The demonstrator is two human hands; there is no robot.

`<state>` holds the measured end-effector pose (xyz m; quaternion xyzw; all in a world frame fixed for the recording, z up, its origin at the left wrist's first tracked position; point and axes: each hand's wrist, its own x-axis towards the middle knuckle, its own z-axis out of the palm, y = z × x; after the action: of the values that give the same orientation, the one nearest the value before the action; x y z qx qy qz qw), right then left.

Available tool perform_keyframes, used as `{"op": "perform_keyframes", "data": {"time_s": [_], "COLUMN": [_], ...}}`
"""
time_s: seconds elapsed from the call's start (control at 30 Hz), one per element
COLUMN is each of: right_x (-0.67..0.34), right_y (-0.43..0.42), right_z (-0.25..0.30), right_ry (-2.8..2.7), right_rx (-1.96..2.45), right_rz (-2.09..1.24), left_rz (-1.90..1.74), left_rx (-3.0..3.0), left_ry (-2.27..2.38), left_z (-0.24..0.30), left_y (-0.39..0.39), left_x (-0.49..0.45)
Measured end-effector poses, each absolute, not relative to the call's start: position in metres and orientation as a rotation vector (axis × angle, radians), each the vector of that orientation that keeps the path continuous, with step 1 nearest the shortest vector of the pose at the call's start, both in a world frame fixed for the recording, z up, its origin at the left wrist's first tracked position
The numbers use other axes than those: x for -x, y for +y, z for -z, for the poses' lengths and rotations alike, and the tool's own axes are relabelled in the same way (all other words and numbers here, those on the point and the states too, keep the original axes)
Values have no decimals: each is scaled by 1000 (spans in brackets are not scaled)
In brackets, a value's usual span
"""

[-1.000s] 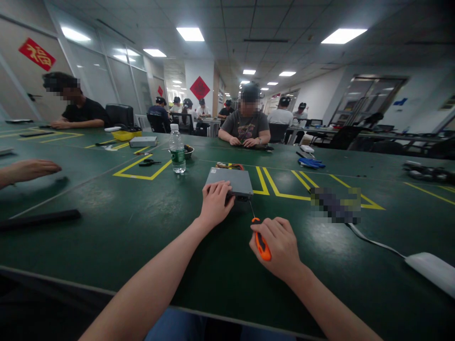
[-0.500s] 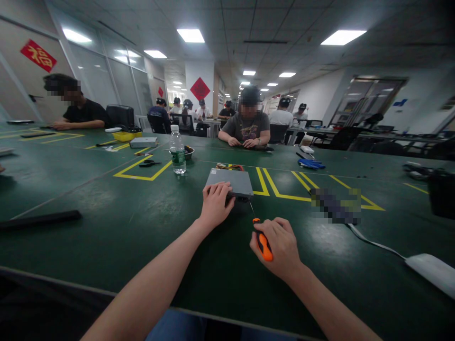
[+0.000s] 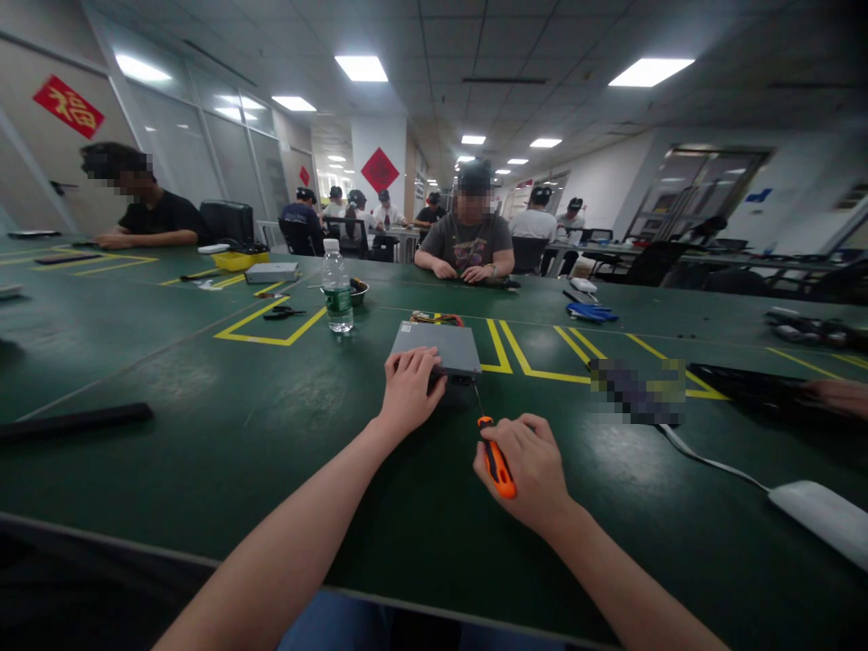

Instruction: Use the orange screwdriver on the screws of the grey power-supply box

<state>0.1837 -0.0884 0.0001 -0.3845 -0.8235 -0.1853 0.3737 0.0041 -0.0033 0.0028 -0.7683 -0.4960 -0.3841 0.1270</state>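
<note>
A flat grey metal box [image 3: 442, 348] lies on the green table [image 3: 203, 434] in front of me. My left hand [image 3: 409, 391] rests on its near left corner, fingers curled over the edge and holding it down. My right hand [image 3: 529, 470] is closed round the orange and black handle of a screwdriver [image 3: 495, 461]. Its thin shaft points up and away to the box's near right edge.
A water bottle [image 3: 337, 287] stands left of the box, with a small bowl [image 3: 358, 290] behind it. Yellow tape lines [image 3: 535, 362] cross the table. A white device with a cable [image 3: 817, 514] lies at right. Another person's hand [image 3: 841, 396] holds a black tray at far right. People sit across the table.
A hand at the far left has withdrawn out of view. At the far right another person's hand and a flat black tray have come in. My own hands have barely moved.
</note>
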Motion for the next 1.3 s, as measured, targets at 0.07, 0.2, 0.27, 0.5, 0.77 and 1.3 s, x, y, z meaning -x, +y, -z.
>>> {"op": "perform_keyframes", "data": {"time_s": [0.07, 0.2, 0.27, 0.5, 0.77, 1.3], "right_x": [-183, -182, -183, -187, -188, -178], "right_y": [-89, -89, -89, -90, -88, -85], "right_z": [0, -2, -3, -6, -6, 2], "right_ry": [-2163, -2188, -2174, -2085, -2069, -2281], "right_rx": [988, 1006, 1001, 933, 981, 913], "right_rz": [483, 450, 444, 474, 495, 373], "left_rz": [1121, 1126, 1127, 1125, 1113, 1141], "left_rx": [2235, 2234, 2231, 2249, 2246, 2224], "left_ry": [-1442, -1433, -1434, -1448, -1449, -1428], "left_z": [-3, -2, -1, -2, -3, 0], "left_y": [-3, -3, -2, -2, -3, -2], "left_x": [-4, -4, -4, -4, -4, -4]}}
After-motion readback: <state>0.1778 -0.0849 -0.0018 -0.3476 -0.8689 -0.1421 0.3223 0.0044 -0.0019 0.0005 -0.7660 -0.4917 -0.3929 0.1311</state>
